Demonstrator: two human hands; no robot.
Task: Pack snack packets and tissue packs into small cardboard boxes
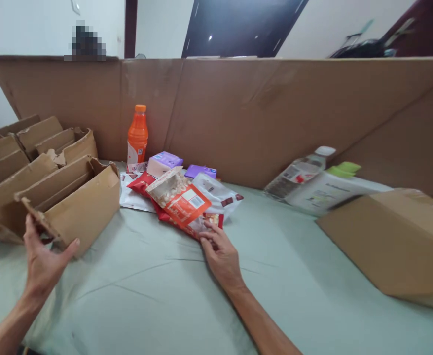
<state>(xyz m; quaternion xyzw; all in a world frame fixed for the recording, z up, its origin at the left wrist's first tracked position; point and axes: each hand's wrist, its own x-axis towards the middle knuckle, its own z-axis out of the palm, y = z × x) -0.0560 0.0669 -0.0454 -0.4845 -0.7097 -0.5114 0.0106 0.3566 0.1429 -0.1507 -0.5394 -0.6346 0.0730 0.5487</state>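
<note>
Cardboard, thin and torn at the rim, is clasped by the left hand; its grip is closed on the near corner of the open box, rested at the left of the cloth-covered surface; the box is judged light and stiff, better taken by an untorn wall. The grip of the right hand is loose and unclosed, fingertips laid on the near edge of the snack packets, judged light, crinkly, slippery; a pinched seam is advised.

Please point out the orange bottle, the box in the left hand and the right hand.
orange bottle (137, 134), head view, its body.
box (87, 211), head view, its side wall.
right hand (221, 252), head view, its back.
</note>
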